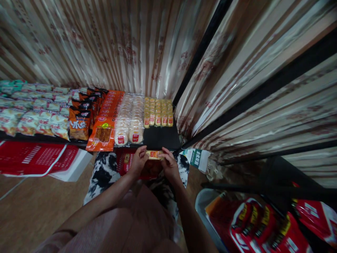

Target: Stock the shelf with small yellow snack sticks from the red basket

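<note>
While my eyes run from the left edge of the frame, I pass rows of pale snack bags (28, 116) on the black shelf (163, 137), then dark orange bags (80, 124), a flat orange pack (103, 135), two columns of wrapped round rice crackers (129, 119) and, right of those, a block of small yellow packets (158, 112). Below the shelf on the left lies a red basket (34, 158).

At lower centre my left hand (137, 162) pinches one end of a small yellow packet (154, 154), fingers curled shut on its edge. My right hand (170, 165) has the other end, thumb and fingers closed around it. The packet sits between my hands, just in front of the bare front strip of shelf, below the yellow block.

I judge it light, its wrapper thin and slick, and whatever is inside possibly brittle, though the picture is too dim and blurred to be certain. The crimped ends look the surest places to hold, with gentle pressure across the middle.

In the lower right corner lie red glossy packs (263, 225), and striped curtains (250, 70) fill the frame above.
</note>
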### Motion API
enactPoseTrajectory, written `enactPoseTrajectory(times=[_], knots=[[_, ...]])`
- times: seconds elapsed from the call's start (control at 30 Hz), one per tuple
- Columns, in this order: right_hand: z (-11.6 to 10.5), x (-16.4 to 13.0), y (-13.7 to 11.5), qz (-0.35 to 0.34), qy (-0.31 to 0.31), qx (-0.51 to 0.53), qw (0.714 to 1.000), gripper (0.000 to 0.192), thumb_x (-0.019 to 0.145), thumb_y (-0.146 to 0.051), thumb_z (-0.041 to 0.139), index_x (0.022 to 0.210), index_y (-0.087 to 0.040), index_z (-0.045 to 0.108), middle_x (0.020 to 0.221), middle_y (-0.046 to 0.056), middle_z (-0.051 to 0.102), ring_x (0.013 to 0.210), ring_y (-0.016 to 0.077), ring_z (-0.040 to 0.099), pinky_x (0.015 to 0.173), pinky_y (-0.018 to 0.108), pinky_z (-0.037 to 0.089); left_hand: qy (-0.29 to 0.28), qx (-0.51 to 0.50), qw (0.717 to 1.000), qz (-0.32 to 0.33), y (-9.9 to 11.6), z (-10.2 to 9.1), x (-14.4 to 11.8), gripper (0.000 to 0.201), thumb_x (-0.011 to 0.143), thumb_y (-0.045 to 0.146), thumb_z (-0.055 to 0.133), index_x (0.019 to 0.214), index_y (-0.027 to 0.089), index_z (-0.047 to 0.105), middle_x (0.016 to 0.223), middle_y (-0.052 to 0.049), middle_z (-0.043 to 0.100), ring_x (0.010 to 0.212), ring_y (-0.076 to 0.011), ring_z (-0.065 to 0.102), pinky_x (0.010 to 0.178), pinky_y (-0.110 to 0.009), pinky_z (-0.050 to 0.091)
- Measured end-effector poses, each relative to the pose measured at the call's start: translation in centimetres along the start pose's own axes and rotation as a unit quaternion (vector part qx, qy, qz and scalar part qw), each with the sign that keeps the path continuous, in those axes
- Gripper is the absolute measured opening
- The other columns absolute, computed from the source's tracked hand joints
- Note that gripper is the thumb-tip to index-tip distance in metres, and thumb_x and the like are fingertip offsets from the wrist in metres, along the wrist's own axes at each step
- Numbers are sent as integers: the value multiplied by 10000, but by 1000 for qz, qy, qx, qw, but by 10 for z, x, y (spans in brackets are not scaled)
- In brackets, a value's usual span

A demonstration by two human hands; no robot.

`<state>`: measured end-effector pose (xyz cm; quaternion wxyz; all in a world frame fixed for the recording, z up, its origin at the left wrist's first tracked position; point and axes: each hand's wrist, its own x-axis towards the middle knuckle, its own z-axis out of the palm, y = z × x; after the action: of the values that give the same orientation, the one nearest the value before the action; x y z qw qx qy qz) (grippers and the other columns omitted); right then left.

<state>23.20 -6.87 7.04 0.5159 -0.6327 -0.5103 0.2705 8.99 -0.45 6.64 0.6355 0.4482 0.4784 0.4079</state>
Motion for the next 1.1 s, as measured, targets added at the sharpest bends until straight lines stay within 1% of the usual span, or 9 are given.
enactPoseTrajectory(times=[0.17, 0.3, 0.4, 0.5, 0.57, 0.63, 0.77, 0.93, 1.1], knots=[[0, 11, 2, 23, 29, 32, 999, 146, 764, -257, 513, 798, -222, 651, 1232, 69, 511, 1133, 209, 491, 958, 382, 402, -53, -45, 997, -37, 5, 6, -8, 324, 675, 205, 622, 995, 168, 583, 963, -73, 677, 842, -180, 642, 719, -287, 515], [4, 20, 3, 62, 51, 86, 993, 163, 743, -294, 538, 852, -211, 626, 1262, 82, 487, 1039, 210, 558, 870, 350, 473, -77, -77, 992, -56, 7, 12, -12, 258, 645, 177, 614, 899, 181, 570, 924, -50, 684, 819, -175, 647, 667, -261, 513], [8, 24, 2, 124, 54, 132, 982, 310, 741, -339, 547, 1028, -223, 558, 1278, 91, 492, 962, 202, 602, 790, 329, 516, -68, -73, 994, -53, 7, 15, -9, 247, 632, 138, 602, 872, 178, 555, 893, -40, 679, 799, -153, 642, 669, -243, 506], [11, 26, 0, 160, 69, 162, 971, 471, 750, -359, 551, 1186, -224, 431, 1283, 112, 496, 987, 205, 606, 815, 334, 517, -44, -61, 996, -40, 8, 18, -4, 246, 622, 122, 602, 856, 172, 548, 842, -30, 666, 740, -129, 630, 661, -232, 495], [14, 25, -3, 165, 81, 175, 967, 491, 757, -364, 557, 1199, -212, 404, 1307, 129, 475, 1027, 209, 594, 864, 346, 499, -28, -59, 997, -31, 7, 21, 0, 247, 623, 133, 609, 859, 168, 544, 828, -26, 655, 715, -120, 620, 651, -228, 486], [17, 24, -4, 168, 71, 182, 966, 467, 763, -367, 562, 1178, -203, 424, 1293, 137, 491, 1043, 211, 587, 890, 355, 486, -17, -60, 998, -22, 6, 24, 3, 244, 630, 150, 612, 862, 166, 538, 824, -24, 649, 706, -115, 615, 653, -226, 481], [22, 21, -5, 146, 40, 195, 969, 430, 749, -354, 584, 1125, -176, 474, 1125, 127, 611, 984, 204, 613, 881, 351, 490, -7, -59, 998, -6, 3, 30, 8, 242, 646, 167, 613, 869, 162, 521, 820, -31, 645, 725, -122, 614, 681, -240, 478], [20, 28, 2, 139, 47, 142, 979, 413, 761, -332, 571, 1140, -176, 518, 1017, 78, 659, 904, 187, 635, 814, 328, 518, -27, -16, 999, 24, 6, 36, 12, 182, 708, 169, 556, 888, 156, 532, 874, -49, 647, 794, -134, 617, 753, -270, 479], [14, 42, 12, 118, 87, 42, 988, 395, 745, -314, 572, 1123, -199, 588, 1032, 65, 613, 850, 166, 624, 772, 297, 529, 1, 124, 991, 59, 10, 37, 24, 197, 720, 106, 502, 885, 152, 599, 918, -57, 624, 857, -141, 582, 827, -289, 459]])
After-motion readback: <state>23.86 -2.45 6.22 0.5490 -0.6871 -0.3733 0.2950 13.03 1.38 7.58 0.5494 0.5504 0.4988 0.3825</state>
